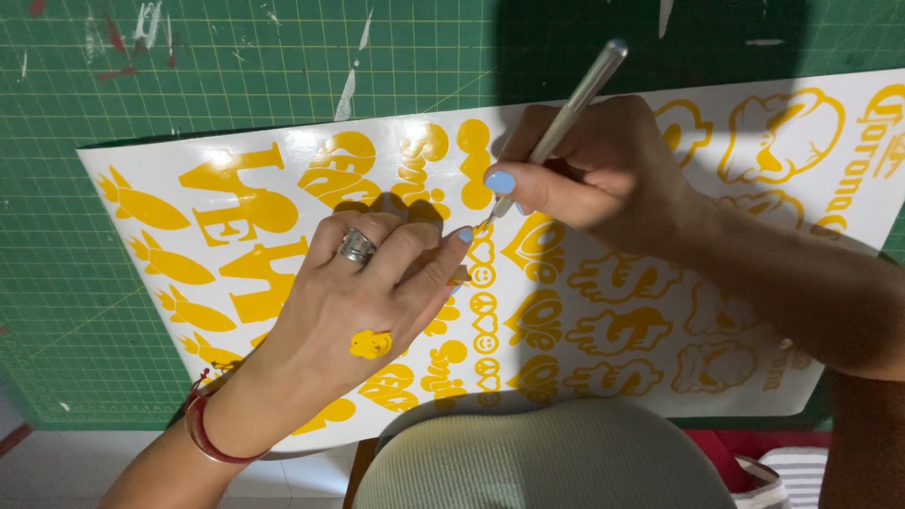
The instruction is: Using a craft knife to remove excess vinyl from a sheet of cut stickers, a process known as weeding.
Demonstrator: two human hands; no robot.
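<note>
Right hand pinching silver weeding tool, tip on yellow vinyl sticker sheet, left hand spread flat pressing sheet, yellow scrap stuck on its back, green cutting mat underneath.

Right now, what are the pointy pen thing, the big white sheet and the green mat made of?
The pen tool looks like brushed metal: silvery with a dull shine. The white sheet with yellow shapes looks like glossy sticker vinyl, since light glares off it. The green mat looks like matte rubbery plastic, gridded and paint-marked, though that's less sure.
</note>
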